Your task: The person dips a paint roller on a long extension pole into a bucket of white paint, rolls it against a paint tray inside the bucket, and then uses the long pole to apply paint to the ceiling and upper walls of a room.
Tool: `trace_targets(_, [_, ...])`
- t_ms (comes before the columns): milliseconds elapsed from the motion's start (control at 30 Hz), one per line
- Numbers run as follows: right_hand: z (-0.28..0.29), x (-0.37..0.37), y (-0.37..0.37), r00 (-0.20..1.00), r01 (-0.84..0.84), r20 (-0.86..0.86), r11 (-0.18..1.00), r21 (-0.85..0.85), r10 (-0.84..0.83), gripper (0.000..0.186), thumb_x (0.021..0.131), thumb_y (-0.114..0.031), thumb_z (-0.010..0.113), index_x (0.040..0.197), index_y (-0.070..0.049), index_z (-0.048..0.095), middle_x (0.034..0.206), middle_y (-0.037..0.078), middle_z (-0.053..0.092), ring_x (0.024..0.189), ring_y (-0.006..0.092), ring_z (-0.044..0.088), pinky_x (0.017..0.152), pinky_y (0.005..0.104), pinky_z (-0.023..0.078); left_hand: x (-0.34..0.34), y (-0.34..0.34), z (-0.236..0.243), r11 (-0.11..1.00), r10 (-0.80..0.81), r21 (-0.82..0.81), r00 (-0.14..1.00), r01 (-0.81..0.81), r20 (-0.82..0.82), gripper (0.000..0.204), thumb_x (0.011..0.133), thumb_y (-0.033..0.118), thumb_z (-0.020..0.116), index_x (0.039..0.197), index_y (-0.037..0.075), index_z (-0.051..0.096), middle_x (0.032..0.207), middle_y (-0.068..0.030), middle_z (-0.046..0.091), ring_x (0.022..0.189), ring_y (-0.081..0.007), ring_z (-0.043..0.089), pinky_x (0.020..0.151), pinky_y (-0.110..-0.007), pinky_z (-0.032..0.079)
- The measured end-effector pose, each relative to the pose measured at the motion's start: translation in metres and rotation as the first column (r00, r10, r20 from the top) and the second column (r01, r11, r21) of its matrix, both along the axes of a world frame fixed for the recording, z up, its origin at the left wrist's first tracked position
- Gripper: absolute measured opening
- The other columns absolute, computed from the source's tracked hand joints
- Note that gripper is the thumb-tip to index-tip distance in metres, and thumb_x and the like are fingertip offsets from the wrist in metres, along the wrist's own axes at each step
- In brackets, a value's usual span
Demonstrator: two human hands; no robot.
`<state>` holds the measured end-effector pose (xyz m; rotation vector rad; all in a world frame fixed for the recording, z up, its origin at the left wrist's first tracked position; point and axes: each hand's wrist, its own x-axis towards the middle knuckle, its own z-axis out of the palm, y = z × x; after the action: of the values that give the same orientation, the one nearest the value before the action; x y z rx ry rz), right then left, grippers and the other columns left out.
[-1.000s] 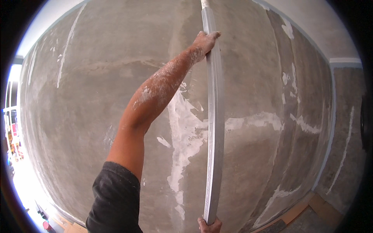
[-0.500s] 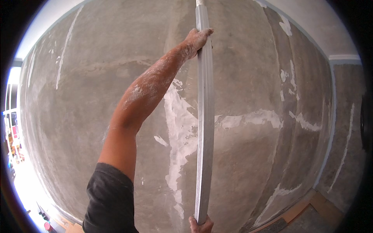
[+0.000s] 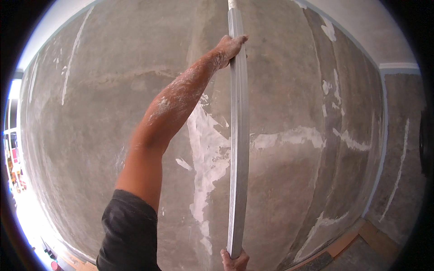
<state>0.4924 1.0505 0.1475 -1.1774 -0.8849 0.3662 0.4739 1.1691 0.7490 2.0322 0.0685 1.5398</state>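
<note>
A long grey metal straightedge bar (image 3: 238, 135) stands upright in front of a grey cement wall (image 3: 108, 117) with irregular white filler patches (image 3: 203, 153). My left arm, dusted with white powder and in a dark short sleeve, reaches up from the lower left, and my left hand (image 3: 231, 46) is closed on the bar near its top. At the bottom edge my right hand (image 3: 235, 259) grips the bar's lower end. Above the bar a pale piece (image 3: 232, 3) continues upward; I cannot tell what it is.
A white ceiling (image 3: 370, 22) meets the wall at the top, and a side wall (image 3: 402, 149) runs down the right. Brown boards (image 3: 343, 244) lie along the floor at lower right. At the left edge are a bright opening (image 3: 13, 135) and a small red object (image 3: 54, 266).
Compared with a second ago, the bar and both my hands sit farther left in the view. In the last half second they have shifted very little. Both hands keep their grip.
</note>
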Motion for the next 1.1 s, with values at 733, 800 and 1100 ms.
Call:
trace_targets(733, [-0.036, -0.048, 0.013, 0.996, -0.068, -0.048, 0.993, 0.101, 0.073, 0.05, 0.085, -0.036, 0.066, 0.119, -0.001, 0.055, 0.094, 0.013, 0.066, 0.087, 0.017, 0.06, 0.074, 0.0338, 0.049, -0.045, 0.003, -0.016, 0.993, 0.111, 0.035, 0.993, -0.11, -0.044, 0.055, 0.091, 0.04, 0.056, 0.115, -0.007, 0.042, 0.082, -0.0111, 0.056, 0.073, -0.0187, 0.061, 0.068, -0.04, 0.055])
trace_targets(800, [-0.001, -0.063, -0.014, 0.978, -0.177, -0.093, 0.981, 0.081, 0.185, 0.052, 0.084, -0.037, 0.067, 0.12, -0.001, 0.055, 0.097, 0.014, 0.066, 0.091, 0.0172, 0.06, 0.076, 0.0338, 0.048, -0.059, 0.0, -0.02, 0.992, 0.123, 0.024, 0.992, -0.122, -0.04, 0.055, 0.091, 0.041, 0.055, 0.116, -0.006, 0.041, 0.083, -0.011, 0.055, 0.074, -0.0184, 0.061, 0.068, -0.04, 0.056])
trace_targets(1100, [0.003, -0.111, 0.008, 0.988, -0.15, 0.048, 0.977, 0.154, 0.144, 0.043, 0.088, -0.035, 0.064, 0.114, -0.001, 0.056, 0.098, 0.013, 0.065, 0.092, 0.017, 0.059, 0.075, 0.032, 0.047, -0.128, 0.037, -0.012, 0.992, 0.126, 0.013, 0.991, -0.126, -0.051, 0.047, 0.093, 0.04, 0.05, 0.107, -0.004, 0.046, 0.078, -0.0085, 0.055, 0.069, -0.0167, 0.061, 0.064, -0.037, 0.057])
